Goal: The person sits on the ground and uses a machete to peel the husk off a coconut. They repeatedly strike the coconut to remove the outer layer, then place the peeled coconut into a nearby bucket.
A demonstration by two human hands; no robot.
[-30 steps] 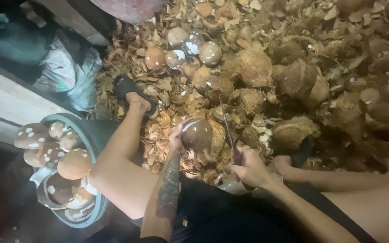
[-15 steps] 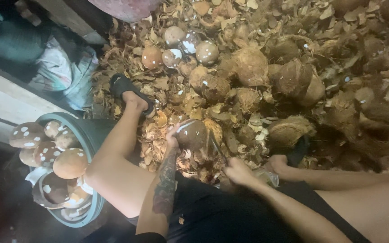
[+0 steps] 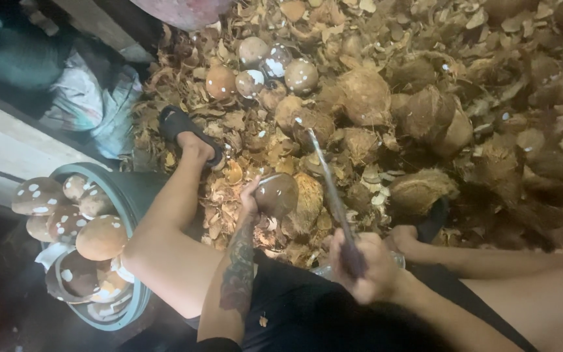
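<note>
Head view: knife raised over a half-peeled coconut

My left hand [image 3: 250,195] is clasped around a smooth, dark brown coconut [image 3: 276,193], holding it just above the litter of shells between my legs. My right hand [image 3: 366,264] is clenched on the handle of a long narrow knife [image 3: 327,179]; the blade slants up and away from me, its tip over the husk pile, apart from the coconut.

Around the coconut the ground [image 3: 229,124] is buried under dry, curled husk scraps and shell chips. Rough, fibrous unpeeled coconuts [image 3: 366,94] crowd the far side and the right, and a few peeled round ones [image 3: 255,72], brown with pale spots, lie beyond my left foot in its black sandal [image 3: 187,130]. A husked one [image 3: 307,202] sits right behind the coconut I hold, touching it.

At the left edge a teal tub [image 3: 125,189] is heaped with peeled, spotted coconuts. Grey sacks [image 3: 92,98] slump behind it.

My right foot is mostly hidden among the husks, and the knife handle is covered by my fist. The left corner lies in deep shadow.
</note>
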